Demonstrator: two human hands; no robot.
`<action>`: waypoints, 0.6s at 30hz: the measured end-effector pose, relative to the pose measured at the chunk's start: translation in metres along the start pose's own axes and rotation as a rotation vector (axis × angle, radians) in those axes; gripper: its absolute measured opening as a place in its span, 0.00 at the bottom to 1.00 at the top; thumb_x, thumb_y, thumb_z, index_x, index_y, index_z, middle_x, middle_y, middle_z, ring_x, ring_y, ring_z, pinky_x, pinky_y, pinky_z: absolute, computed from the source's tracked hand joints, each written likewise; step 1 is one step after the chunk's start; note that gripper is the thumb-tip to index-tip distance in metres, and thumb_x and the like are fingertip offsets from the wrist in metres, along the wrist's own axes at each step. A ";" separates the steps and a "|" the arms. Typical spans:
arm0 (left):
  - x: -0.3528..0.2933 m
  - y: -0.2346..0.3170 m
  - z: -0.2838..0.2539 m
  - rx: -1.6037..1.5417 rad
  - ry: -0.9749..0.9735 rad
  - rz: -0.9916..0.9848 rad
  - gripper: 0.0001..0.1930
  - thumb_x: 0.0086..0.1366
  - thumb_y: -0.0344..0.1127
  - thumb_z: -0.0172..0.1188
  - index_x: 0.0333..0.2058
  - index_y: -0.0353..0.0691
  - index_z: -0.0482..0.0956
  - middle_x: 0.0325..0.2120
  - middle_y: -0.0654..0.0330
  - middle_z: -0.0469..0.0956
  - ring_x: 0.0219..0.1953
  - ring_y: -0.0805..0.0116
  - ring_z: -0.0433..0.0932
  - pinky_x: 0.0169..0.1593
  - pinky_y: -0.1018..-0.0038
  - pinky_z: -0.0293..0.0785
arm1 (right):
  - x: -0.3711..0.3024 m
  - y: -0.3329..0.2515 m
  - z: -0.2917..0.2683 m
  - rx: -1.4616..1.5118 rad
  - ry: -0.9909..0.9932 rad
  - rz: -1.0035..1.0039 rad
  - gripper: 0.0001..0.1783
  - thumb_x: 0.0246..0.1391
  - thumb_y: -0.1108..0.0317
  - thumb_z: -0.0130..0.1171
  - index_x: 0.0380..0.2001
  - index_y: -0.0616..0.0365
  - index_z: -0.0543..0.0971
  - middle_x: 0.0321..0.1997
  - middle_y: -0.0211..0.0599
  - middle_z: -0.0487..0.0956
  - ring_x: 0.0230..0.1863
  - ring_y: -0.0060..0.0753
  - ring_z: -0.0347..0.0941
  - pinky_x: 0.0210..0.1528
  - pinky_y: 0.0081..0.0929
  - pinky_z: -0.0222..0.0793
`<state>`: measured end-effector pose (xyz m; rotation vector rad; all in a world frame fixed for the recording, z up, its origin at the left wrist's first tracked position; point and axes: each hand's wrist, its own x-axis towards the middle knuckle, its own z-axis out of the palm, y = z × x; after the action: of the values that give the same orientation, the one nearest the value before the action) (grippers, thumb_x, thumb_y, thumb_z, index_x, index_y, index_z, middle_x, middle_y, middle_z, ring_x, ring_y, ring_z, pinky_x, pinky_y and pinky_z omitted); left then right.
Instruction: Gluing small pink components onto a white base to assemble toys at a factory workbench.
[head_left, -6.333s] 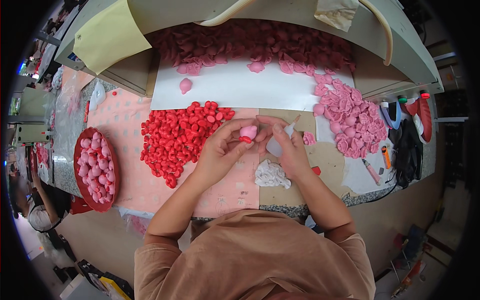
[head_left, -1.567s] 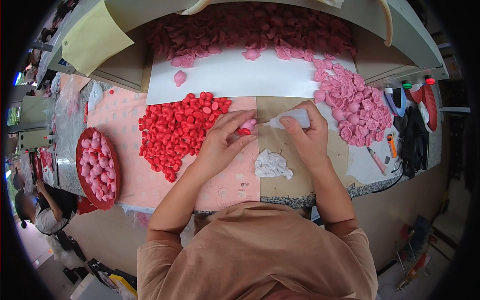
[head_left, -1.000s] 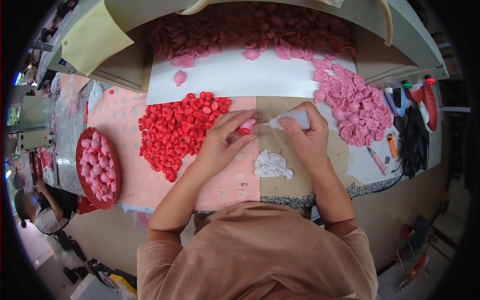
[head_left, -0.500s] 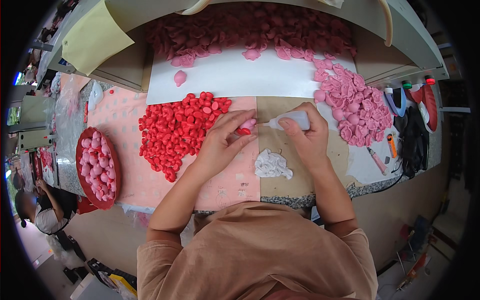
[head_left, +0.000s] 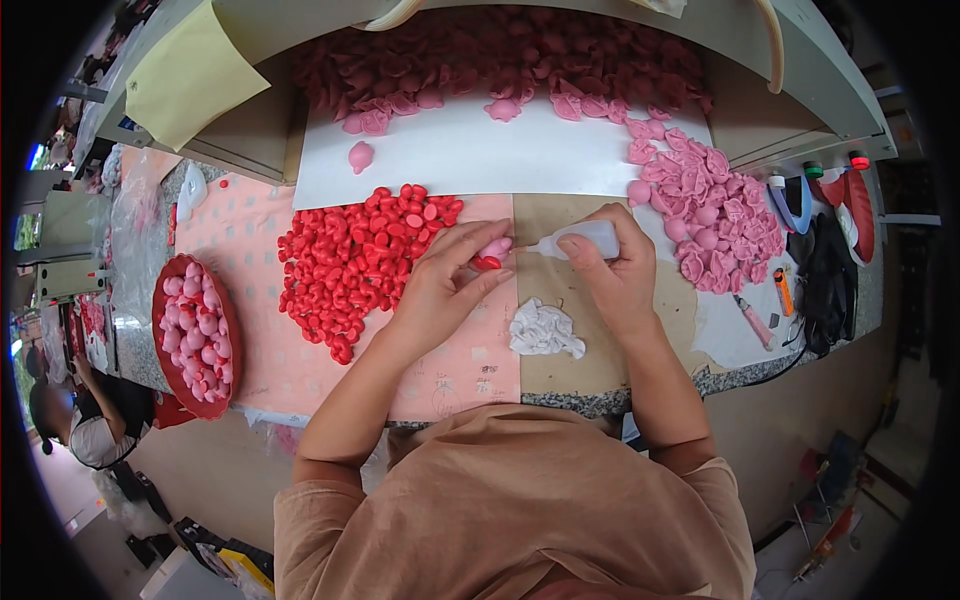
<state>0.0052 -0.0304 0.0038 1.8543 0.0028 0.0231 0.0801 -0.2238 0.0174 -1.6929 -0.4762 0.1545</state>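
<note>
My left hand (head_left: 452, 272) is closed around a small pink rounded piece (head_left: 497, 247) with a glossy red piece (head_left: 486, 263) against it. In my right hand (head_left: 618, 268) is a translucent squeeze bottle (head_left: 588, 241), tipped sideways so that its thin nozzle points left at the pink piece. The nozzle tip is at or very near that piece; whether they touch I cannot tell. Left of my left hand spreads a heap of shiny red pieces (head_left: 355, 262). A crumpled white cloth (head_left: 546, 328) lies between my forearms.
Pink ruffled pieces (head_left: 708, 205) are heaped at right, with more under the grey hood (head_left: 810, 60). At far left stands a red bowl (head_left: 224, 385) of pink-and-red pieces. An orange-labelled tube (head_left: 783, 291) and a pink-handled tool (head_left: 755, 322) lie at right. A person (head_left: 95, 425) works beyond the bowl.
Both my hands, the bottle and the pink piece stay almost exactly where they were. At far left the other person's arm has shifted slightly.
</note>
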 end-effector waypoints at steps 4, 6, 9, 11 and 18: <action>0.000 -0.004 0.000 -0.066 0.012 0.002 0.24 0.56 0.26 0.61 0.53 0.40 0.70 0.47 0.58 0.71 0.42 0.73 0.72 0.35 0.82 0.73 | 0.001 0.001 0.001 0.114 0.043 0.085 0.11 0.55 0.65 0.57 0.27 0.58 0.68 0.23 0.24 0.68 0.23 0.13 0.60 0.25 0.14 0.56; 0.000 -0.009 0.000 -0.101 0.014 0.012 0.24 0.56 0.26 0.61 0.53 0.40 0.70 0.47 0.58 0.71 0.42 0.74 0.72 0.35 0.82 0.73 | 0.004 0.004 -0.002 0.265 0.063 0.141 0.12 0.57 0.62 0.54 0.27 0.57 0.68 0.22 0.25 0.68 0.22 0.14 0.60 0.24 0.16 0.57; 0.000 -0.010 0.000 -0.156 0.011 0.006 0.23 0.56 0.26 0.61 0.52 0.39 0.70 0.47 0.59 0.71 0.42 0.75 0.72 0.36 0.82 0.72 | 0.008 0.010 -0.009 0.476 0.062 0.201 0.16 0.60 0.56 0.49 0.27 0.56 0.67 0.21 0.27 0.68 0.20 0.17 0.60 0.24 0.18 0.59; 0.001 -0.010 0.000 -0.176 0.006 -0.009 0.23 0.56 0.26 0.61 0.52 0.39 0.70 0.47 0.59 0.71 0.42 0.76 0.72 0.37 0.82 0.73 | 0.009 0.009 -0.009 0.534 0.041 0.203 0.17 0.61 0.53 0.47 0.27 0.56 0.67 0.21 0.28 0.68 0.20 0.19 0.61 0.24 0.20 0.60; -0.001 -0.011 -0.001 -0.264 0.014 -0.080 0.22 0.55 0.26 0.62 0.50 0.37 0.71 0.45 0.59 0.73 0.41 0.76 0.74 0.41 0.80 0.74 | 0.010 0.007 -0.008 0.619 -0.006 0.218 0.15 0.60 0.55 0.49 0.31 0.57 0.67 0.24 0.32 0.71 0.22 0.21 0.66 0.27 0.23 0.67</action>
<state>0.0043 -0.0267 -0.0067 1.5887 0.0801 -0.0181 0.0939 -0.2283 0.0137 -1.1295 -0.2116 0.4213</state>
